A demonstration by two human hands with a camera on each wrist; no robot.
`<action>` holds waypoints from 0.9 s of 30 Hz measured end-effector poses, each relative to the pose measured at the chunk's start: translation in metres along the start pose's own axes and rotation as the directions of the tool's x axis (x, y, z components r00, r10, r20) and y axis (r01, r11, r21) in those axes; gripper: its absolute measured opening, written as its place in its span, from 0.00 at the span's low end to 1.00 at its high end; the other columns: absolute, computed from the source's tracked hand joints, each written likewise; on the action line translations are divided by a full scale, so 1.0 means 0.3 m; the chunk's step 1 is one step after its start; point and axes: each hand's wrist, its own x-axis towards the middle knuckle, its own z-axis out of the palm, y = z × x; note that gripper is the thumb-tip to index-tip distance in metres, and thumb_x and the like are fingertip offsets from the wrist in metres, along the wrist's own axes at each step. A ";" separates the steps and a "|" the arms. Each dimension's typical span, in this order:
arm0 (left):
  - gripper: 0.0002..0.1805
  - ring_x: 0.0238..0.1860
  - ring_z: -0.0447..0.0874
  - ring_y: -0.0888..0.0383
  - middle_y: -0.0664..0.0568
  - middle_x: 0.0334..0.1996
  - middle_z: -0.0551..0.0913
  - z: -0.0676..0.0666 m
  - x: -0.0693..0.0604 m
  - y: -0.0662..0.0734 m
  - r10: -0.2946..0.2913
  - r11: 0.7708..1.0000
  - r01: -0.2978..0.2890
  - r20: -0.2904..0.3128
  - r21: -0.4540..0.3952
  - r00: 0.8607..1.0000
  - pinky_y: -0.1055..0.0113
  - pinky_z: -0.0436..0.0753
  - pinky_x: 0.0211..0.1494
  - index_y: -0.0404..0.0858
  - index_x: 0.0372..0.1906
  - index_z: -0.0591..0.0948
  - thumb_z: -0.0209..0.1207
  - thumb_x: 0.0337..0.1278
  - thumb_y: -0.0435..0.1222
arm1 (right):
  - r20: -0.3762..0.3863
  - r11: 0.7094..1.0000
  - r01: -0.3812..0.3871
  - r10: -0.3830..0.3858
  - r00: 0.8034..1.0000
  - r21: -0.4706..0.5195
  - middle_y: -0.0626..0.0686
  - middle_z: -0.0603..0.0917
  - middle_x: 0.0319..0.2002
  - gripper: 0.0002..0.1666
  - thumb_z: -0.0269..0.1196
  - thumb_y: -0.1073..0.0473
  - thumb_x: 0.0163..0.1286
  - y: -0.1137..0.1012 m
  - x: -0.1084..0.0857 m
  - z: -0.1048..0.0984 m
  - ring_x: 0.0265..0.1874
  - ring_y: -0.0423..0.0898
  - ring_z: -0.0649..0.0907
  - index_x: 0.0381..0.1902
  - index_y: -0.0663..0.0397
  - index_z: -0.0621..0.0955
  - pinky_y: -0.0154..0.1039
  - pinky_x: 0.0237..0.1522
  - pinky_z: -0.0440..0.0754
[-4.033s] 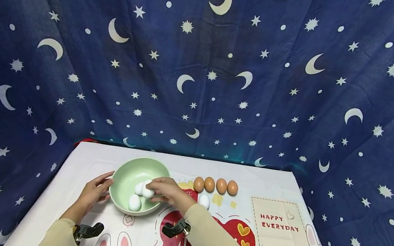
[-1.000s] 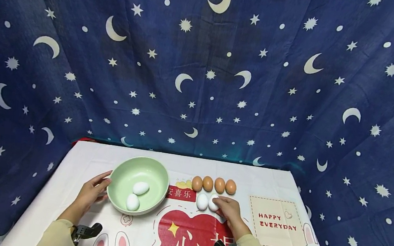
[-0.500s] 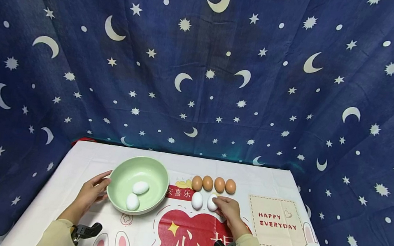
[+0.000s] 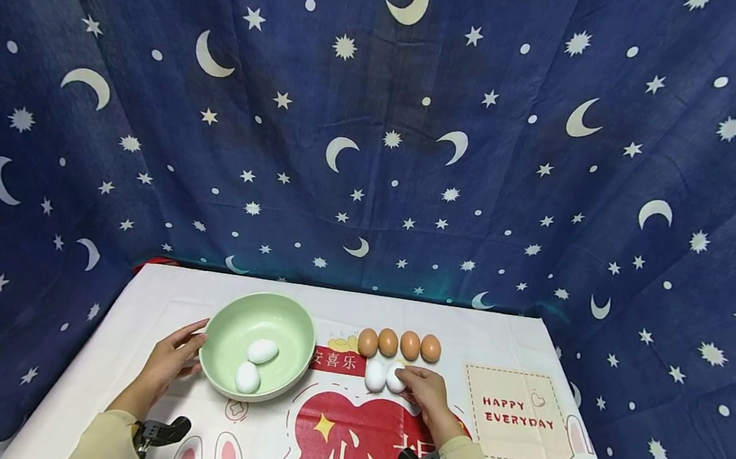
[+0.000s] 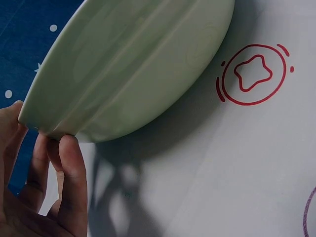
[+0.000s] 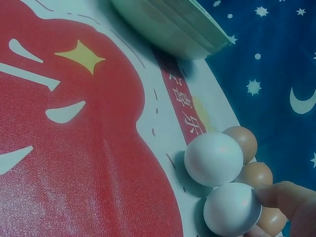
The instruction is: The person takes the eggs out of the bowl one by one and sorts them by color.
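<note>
Left hand (image 4: 173, 355) at the left side of the green bowl (image 4: 234, 316), fingertips bent onto its rim and outer wall — a light-looking hold. Right hand (image 4: 431, 397), well to the bowl's right, pinches a white egg (image 4: 394, 377) between finger and thumb; egg seems to rest on the printed tablecloth (image 4: 344, 305). Second white egg (image 4: 375, 375) sits just on the bowl side of it, shells touching or nearly so, can't say which. Four brown eggs (image 4: 410, 345) in a row behind that pair, also right of the bowl. Two more white eggs (image 4: 263, 351) lie inside the bowl, close together.

Risks, as I judge them: smooth shell, fingertip pinch — too loose and the egg could slip and roll. A sideways nudge could send its neighbour toward the bowl or into the brown row. A left-hand tug could tip the bowl and knock the inner eggs together.
</note>
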 end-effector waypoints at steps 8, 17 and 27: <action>0.35 0.38 0.79 0.75 0.59 0.48 0.74 -0.004 -0.002 -0.003 -0.002 1.000 0.002 0.013 -0.005 1.000 0.72 0.85 0.39 0.44 0.75 0.63 0.55 0.69 0.52 | 0.011 1.000 -0.001 0.001 1.000 -0.002 0.50 0.84 0.29 0.25 0.69 0.62 0.58 0.002 0.001 0.002 0.26 0.38 0.83 0.50 0.74 0.81 0.35 0.31 0.86; 0.35 0.38 0.79 0.74 0.62 0.46 0.74 -0.002 -0.005 0.005 0.003 1.000 -0.003 0.014 -0.005 1.000 0.71 0.85 0.39 0.44 0.75 0.63 0.55 0.69 0.52 | 0.012 1.000 0.009 -0.009 1.000 -0.003 0.50 0.85 0.30 0.26 0.69 0.62 0.59 -0.008 -0.006 -0.004 0.26 0.39 0.83 0.52 0.75 0.80 0.36 0.32 0.86; 0.34 0.37 0.79 0.72 0.56 0.49 0.74 -0.002 -0.004 0.003 0.003 1.000 -0.003 0.012 0.013 1.000 0.69 0.86 0.40 0.44 0.75 0.63 0.55 0.70 0.51 | -0.032 0.995 0.047 -0.050 0.998 -0.083 0.51 0.85 0.28 0.23 0.68 0.59 0.61 -0.048 -0.014 -0.015 0.26 0.40 0.82 0.49 0.72 0.82 0.38 0.33 0.85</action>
